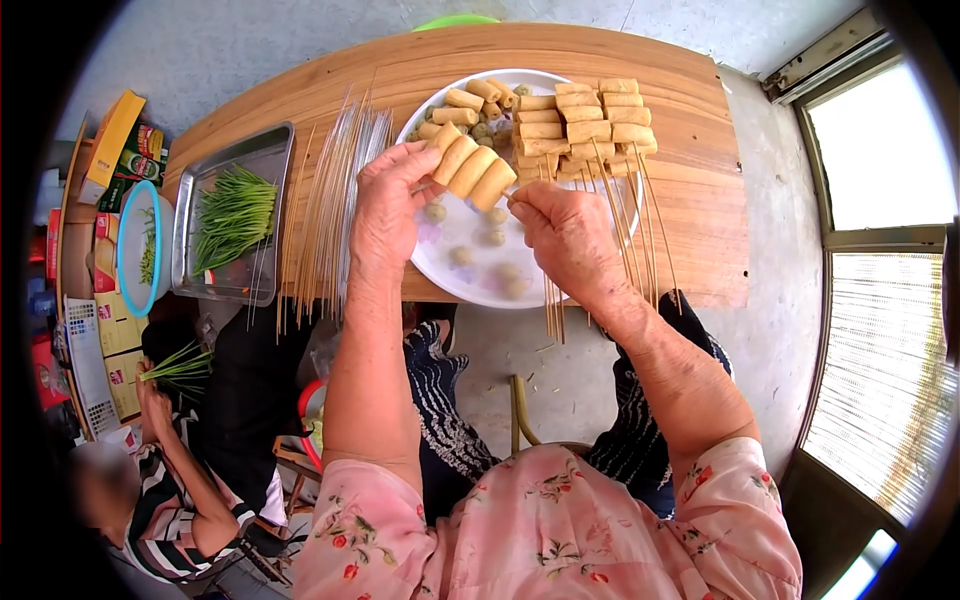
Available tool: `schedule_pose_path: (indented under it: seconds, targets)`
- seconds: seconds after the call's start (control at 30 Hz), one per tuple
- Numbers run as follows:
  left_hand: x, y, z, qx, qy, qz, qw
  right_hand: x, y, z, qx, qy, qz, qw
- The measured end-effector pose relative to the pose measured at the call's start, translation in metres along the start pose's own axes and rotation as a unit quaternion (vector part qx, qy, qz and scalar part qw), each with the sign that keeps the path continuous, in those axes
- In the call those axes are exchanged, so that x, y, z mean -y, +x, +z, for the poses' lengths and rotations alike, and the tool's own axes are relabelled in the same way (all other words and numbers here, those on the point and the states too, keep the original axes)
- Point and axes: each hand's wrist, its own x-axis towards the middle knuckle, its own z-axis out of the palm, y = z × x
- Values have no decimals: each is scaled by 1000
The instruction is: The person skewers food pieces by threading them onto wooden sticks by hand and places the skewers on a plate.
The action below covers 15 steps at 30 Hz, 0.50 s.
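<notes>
My left hand [395,190] is closed on a row of several tan rolls [473,170], which look like bean curd rolls, holding them tilted over the white plate [425,262]. At the row's right end my right hand [570,235] pinches what seems to be the end of a wooden skewer; its fingers hide most of it. Finished skewers of rolls [585,130] lie stacked on the plate's right side, their sticks hanging over the front edge. Loose rolls [457,112] lie at the plate's back left. Small greyish-green balls [461,256] are scattered on its front part.
Left of the plate, many thin skewers [325,215] lie on the wooden table [690,200]. A metal tray [186,240] holds green stalks [236,218]. At lower left another person's hand [152,400] holds more green stalks. Boxes [120,330] and a blue-rimmed basket [125,262] stand behind.
</notes>
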Motion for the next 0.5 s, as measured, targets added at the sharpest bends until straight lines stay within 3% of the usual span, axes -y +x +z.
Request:
schedule_pose_path:
  seconds: [0.5]
  targets:
    - [-4, -7, 8, 21, 53, -4, 998, -2, -2, 0, 8, 32, 22, 999]
